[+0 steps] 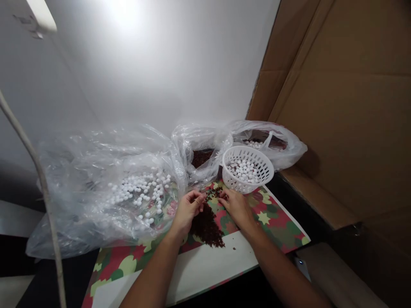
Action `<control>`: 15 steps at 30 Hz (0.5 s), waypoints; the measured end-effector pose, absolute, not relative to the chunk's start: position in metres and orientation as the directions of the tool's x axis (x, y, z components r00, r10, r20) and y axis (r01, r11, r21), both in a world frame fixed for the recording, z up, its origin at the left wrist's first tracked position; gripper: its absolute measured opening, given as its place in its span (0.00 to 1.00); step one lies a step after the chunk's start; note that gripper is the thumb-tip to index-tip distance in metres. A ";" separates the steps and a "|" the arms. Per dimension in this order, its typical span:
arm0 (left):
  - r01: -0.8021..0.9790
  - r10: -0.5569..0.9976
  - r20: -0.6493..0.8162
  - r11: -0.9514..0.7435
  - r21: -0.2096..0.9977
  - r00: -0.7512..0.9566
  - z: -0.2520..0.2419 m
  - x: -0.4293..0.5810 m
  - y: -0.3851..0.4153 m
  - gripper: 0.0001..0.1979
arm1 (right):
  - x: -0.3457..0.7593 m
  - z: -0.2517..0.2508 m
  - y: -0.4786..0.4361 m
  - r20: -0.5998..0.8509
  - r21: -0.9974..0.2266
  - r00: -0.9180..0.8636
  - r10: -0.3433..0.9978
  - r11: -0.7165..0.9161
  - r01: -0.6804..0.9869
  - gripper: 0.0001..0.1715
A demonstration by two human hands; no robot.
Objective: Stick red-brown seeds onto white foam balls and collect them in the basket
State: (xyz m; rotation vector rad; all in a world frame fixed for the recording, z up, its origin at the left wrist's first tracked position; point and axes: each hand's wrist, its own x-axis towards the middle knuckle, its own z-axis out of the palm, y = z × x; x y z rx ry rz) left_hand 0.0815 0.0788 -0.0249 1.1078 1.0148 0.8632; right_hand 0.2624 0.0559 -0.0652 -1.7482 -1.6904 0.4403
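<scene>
While my left hand [187,209] curls its fingertips together at the top of the dark granule pile [207,226], pinching at something too small for me to make out, my right hand [236,207] lies flatter at 3 o'clock of that pile, fingers loosely bent and spread over the scattered grains, holding nothing that I can see. The pile sits on the patterned mat [272,214] between my 2 wrists. At 12 o'clock of my right hand stands 1 white basket [248,169] with white beads in it, its base touching the mat's far edge. I judge that a careless sweep of my right hand could knock grains off the mat or nudge the basket over, since it stands so near my knuckles. A slack pinch could also drop whatever my left fingertips have. I count 3 clear plastic bags: a big bag [105,188] at 9 o'clock with loose white beads, a middle bag [201,156] of dark granules, and a far bag [272,143] behind the basket.
</scene>
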 end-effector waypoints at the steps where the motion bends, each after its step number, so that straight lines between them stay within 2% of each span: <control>1: -0.063 0.928 -0.208 0.239 0.969 0.308 -0.025 0.081 0.079 0.18 | 0.261 -0.065 0.055 0.204 -0.636 0.105 0.973 0.051 0.770 0.05; 7: -0.088 0.923 -0.204 0.245 0.966 0.325 -0.027 0.080 0.079 0.21 | 0.259 -0.062 0.053 0.214 -0.600 0.071 0.974 0.073 0.797 0.04; 11: -0.092 0.933 -0.164 0.203 0.975 0.320 -0.031 0.080 0.080 0.20 | 0.261 -0.062 0.054 0.171 -0.606 0.096 0.981 0.028 0.795 0.05; 15: -0.079 0.934 -0.187 0.220 0.972 0.304 -0.031 0.081 0.079 0.18 | 0.262 -0.059 0.055 0.125 -0.599 0.122 0.985 -0.024 0.800 0.07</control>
